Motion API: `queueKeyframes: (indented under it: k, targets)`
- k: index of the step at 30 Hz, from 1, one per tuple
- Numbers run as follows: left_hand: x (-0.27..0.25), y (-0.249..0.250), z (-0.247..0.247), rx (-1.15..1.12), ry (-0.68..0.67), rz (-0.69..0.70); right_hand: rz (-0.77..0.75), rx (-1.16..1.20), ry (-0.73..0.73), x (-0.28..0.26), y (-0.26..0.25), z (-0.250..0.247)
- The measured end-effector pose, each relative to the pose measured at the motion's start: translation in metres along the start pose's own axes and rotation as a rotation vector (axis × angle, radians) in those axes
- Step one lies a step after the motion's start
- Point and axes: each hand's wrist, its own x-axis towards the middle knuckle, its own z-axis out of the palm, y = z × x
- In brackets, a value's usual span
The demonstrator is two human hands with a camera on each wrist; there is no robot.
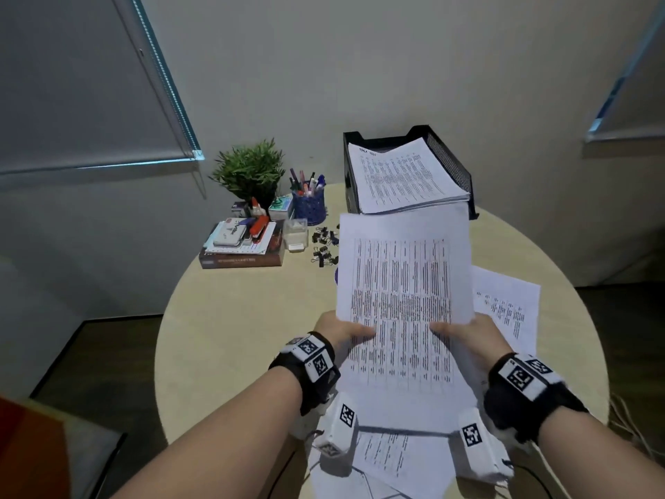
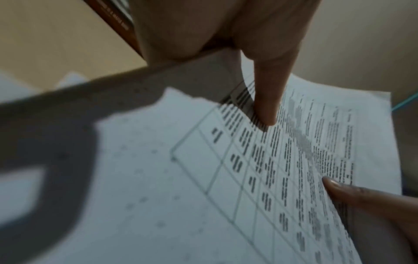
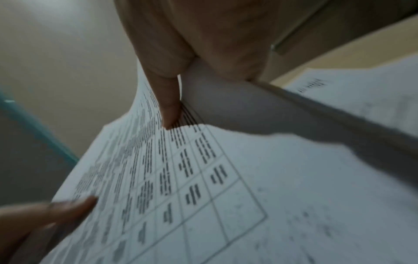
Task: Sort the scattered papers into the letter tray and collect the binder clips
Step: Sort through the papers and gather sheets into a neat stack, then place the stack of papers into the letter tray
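Both hands hold a printed sheet of paper [image 1: 403, 282] above the round table. My left hand [image 1: 342, 333] pinches its left edge, thumb on top; my right hand [image 1: 464, 334] pinches its right edge the same way. Each wrist view shows the table-printed sheet [image 2: 226, 178] [image 3: 181, 178] with a thumb pressed on it. The black mesh letter tray [image 1: 449, 163] stands at the back right with a stack of papers [image 1: 403, 178] inside. Several black binder clips [image 1: 324, 243] lie scattered left of the held sheet. More loose papers [image 1: 507, 307] lie beneath and to the right.
A stack of books with a stapler [image 1: 244, 243], a potted plant [image 1: 248, 171], a blue pen cup [image 1: 309, 203] and a small clear box [image 1: 295, 234] crowd the table's back left. Another loose sheet [image 1: 388, 459] lies at the near edge. Bare tabletop [image 1: 234, 336] spreads on the left.
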Motion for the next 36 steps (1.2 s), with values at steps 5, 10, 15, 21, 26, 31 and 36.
queueKeyframes:
  k: [5, 10, 15, 21, 26, 31, 36]
  targets:
    - [-0.001, -0.046, -0.007, 0.365, -0.126, -0.102, 0.174, 0.037, 0.016, 0.005, 0.030, -0.020]
    - [-0.016, -0.062, -0.025, 0.363, -0.486, -0.354, 0.217, -0.021, 0.035, 0.032, 0.055, -0.047]
    - [-0.011, -0.049, -0.024, 0.265, -0.448, -0.347, 0.194, 0.016, -0.056, 0.049, 0.020, -0.047]
    - [0.021, -0.017, -0.008, 0.209, -0.355, -0.242, 0.231, 0.046, -0.202, 0.074, -0.018, -0.049]
    - [0.067, 0.022, 0.017, 0.176, -0.232, -0.168, 0.328, -0.085, -0.462, 0.098, -0.042, -0.055]
    - [0.112, 0.053, 0.038, 0.048, -0.056, -0.178, 0.318, -0.101, -0.295, 0.150, -0.061, -0.054]
    - [0.161, 0.066, 0.048, -0.057, 0.141, -0.156, 0.258, -0.127, -0.108, 0.202, -0.063, -0.048]
